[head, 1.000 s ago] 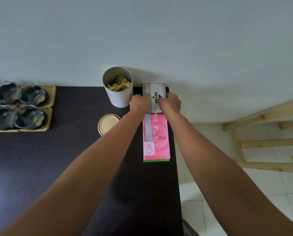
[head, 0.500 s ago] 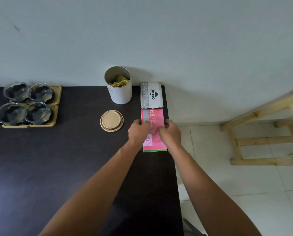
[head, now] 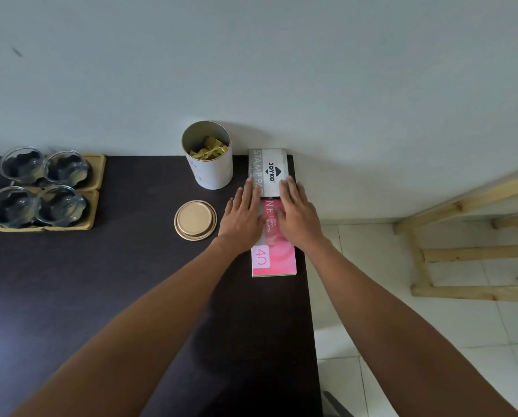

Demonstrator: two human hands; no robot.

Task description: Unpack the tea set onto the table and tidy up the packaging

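A pink booklet [head: 277,257] lies flat near the dark table's [head: 101,296] right edge, its far end butting a grey stamp-pad box [head: 268,168] against the wall. My left hand [head: 242,218] lies flat with straight fingers along the booklet's left side, fingertips at the box's near left corner. My right hand [head: 298,215] rests flat on the booklet, fingertips on the box's near right corner. An open white tin [head: 211,162] with gold sachets stands left of the box, and its gold lid [head: 195,219] lies in front of it.
Several glass cups [head: 38,188] sit on wooden coasters [head: 93,206] at the table's far left. The table ends just right of the booklet, over a white tiled floor [head: 402,341]. A wooden frame [head: 462,251] stands on the floor at right. A pale wall backs the table.
Both hands slid forward from the booklet's middle and flattened out, their fingertips now reaching the stamp-pad box. A second ago they were up at the box.
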